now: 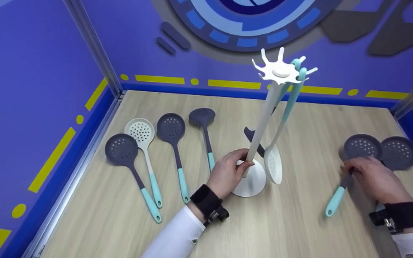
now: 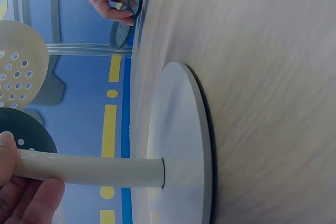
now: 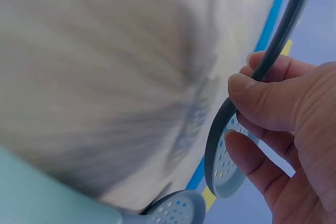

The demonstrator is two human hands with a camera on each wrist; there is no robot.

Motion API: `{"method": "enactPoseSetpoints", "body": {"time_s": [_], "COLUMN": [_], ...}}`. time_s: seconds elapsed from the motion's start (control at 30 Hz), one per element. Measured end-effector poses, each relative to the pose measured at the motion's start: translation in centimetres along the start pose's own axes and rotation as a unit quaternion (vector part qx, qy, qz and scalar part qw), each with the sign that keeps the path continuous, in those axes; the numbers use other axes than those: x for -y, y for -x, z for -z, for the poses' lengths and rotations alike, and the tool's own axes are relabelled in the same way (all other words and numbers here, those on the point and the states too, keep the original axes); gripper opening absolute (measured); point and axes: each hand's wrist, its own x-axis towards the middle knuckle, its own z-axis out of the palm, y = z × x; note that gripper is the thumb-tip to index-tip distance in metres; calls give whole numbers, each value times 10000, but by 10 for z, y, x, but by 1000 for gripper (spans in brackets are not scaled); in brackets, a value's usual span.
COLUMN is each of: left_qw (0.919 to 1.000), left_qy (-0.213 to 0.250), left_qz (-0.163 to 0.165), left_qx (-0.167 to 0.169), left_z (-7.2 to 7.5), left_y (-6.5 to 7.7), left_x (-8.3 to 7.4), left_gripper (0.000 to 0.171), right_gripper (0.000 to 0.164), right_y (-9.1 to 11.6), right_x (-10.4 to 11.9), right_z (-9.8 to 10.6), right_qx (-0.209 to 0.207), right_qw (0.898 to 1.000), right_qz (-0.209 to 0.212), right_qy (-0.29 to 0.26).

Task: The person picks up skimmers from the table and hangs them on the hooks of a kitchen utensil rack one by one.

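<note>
My left hand (image 1: 228,173) grips the white pole (image 1: 264,123) of a utensil stand low down, just above its round base (image 1: 251,186). From the stand's pronged top (image 1: 280,71) hang a white slotted skimmer (image 1: 274,165) with a turquoise handle and a dark-headed utensil (image 1: 249,134), partly hidden behind the pole. At the right, my right hand (image 1: 376,177) pinches the neck of a dark grey skimmer (image 1: 362,146) between thumb and fingers. Its turquoise handle points toward the front. The right wrist view shows the skimmer's perforated head (image 3: 227,156) beyond the fingers, raised above the table.
A second dark skimmer (image 1: 402,154) lies beside the right hand, its handle mostly hidden. On the left, several utensils lie in a row: a dark skimmer (image 1: 121,149), a white one (image 1: 140,132), another dark one (image 1: 171,128) and a dark ladle-like one (image 1: 202,117). Blue walls (image 1: 228,64) enclose the wooden table.
</note>
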Motion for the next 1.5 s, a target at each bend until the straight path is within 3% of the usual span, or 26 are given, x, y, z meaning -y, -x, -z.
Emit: {"method": "enactPoseSetpoints", "body": {"time_s": [0.2, 0.37, 0.63, 1.03, 1.5], "left_qw": [10000, 10000, 10000, 10000, 10000], "left_qy": [-50, -66, -30, -77, -50], "left_qz": [35, 46, 73, 33, -45], "left_qx": [19, 12, 19, -27, -61], "left_z": [0, 0, 0, -1, -1], "left_y": [0, -1, 0, 0, 1], "left_x": [-1, 0, 0, 0, 0], "left_gripper": [24, 24, 26, 26, 25], "right_gripper": [26, 27, 30, 21, 26], "right_y": [0, 0, -1, -3, -2], "right_x": [12, 22, 37, 75, 108], "right_z": [8, 14, 28, 51, 72], "right_qx": [-354, -397, -777, -1237, -1913], "right_qw": [9990, 9982, 9957, 9911, 9758], "right_qz": [-173, -308, -95, -204, -38], "right_qy": [-232, -321, -497, -459, -1062]}}
